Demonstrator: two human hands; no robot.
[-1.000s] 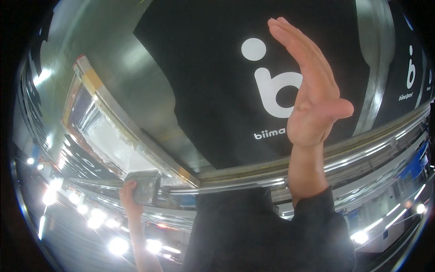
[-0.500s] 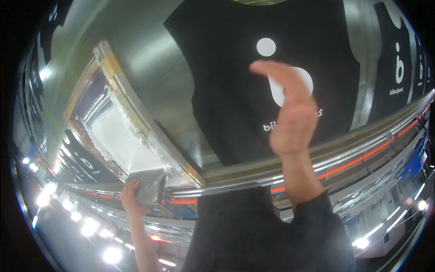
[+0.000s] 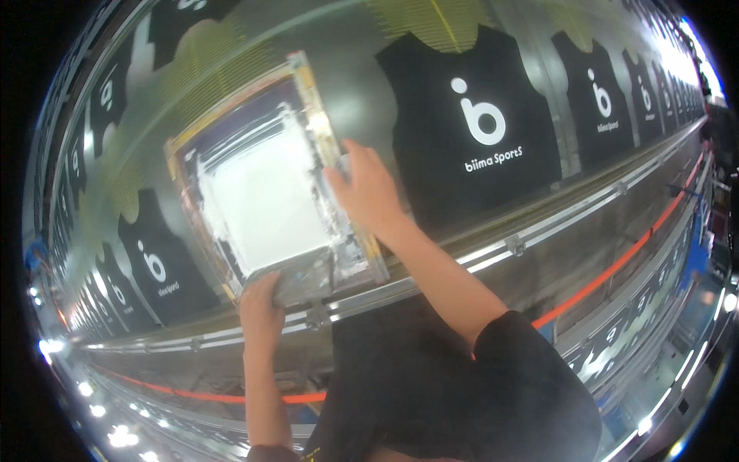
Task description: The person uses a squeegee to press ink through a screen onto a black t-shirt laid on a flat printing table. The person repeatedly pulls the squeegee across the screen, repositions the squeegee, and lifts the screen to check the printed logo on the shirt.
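A screen printing frame point(image 3: 315, 115) lies flat on the long table, its mesh covered with white ink point(image 3: 269, 204). Along its near end rests a grey, ink-smeared squeegee point(image 3: 304, 279). My left hand point(image 3: 262, 302) is closed round the left end of that squeegee. At the frame's right rail is my right hand point(image 3: 369, 189), thumb toward the mesh and fingers around the rail's outer side; part of the grip is hidden. Right of the frame lies a black shirt piece point(image 3: 477, 108) bearing a white print. What lies under the frame is hidden.
More printed black shirt pieces point(image 3: 594, 96) lie in a row to the right, and others point(image 3: 158, 266) to the left. A metal rail point(image 3: 493, 258) with small stops point(image 3: 516, 245) runs along the table's near edge. Below it runs an orange strip point(image 3: 616, 269).
My right hand has come down and left from above the printed shirt piece onto the frame's right rail. My left hand still holds the squeegee. The view has shifted.
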